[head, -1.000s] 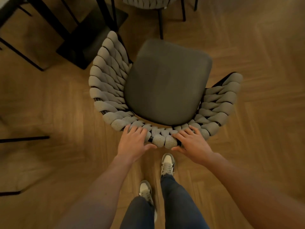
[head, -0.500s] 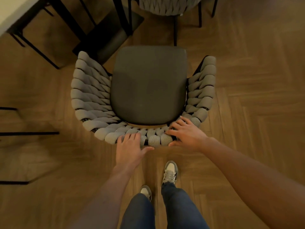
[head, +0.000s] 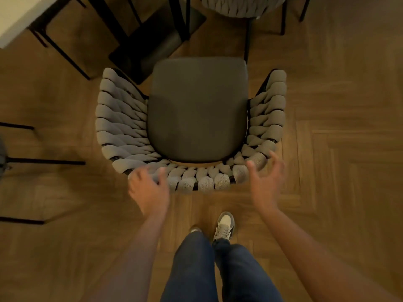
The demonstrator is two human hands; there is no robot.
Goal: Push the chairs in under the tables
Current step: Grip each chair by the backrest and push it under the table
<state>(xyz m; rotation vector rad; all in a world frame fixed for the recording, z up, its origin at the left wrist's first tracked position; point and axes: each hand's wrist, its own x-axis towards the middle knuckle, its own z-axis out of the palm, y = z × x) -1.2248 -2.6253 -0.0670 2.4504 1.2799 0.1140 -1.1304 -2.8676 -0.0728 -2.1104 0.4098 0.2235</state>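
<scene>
A chair [head: 197,110] with a dark grey seat and a thick woven grey backrest stands on the wood floor right in front of me, its seat facing a table. The white table [head: 13,16] shows only as a corner at the top left, with black legs and a dark base plate under it. My left hand [head: 149,188] hovers at the left rear of the backrest, fingers loosely spread and blurred. My right hand [head: 265,182] is at the right rear corner, fingers spread apart, gripping nothing.
A second woven chair [head: 237,6] stands at the top edge, beyond the first. Thin black legs of other furniture [head: 43,162] reach in from the left. My legs and shoes [head: 223,227] are just behind the chair. Open floor lies to the right.
The chair has turned square to me and shifted. Both hands have come off the back rim and moved apart, the left to the left, the right to the right corner.
</scene>
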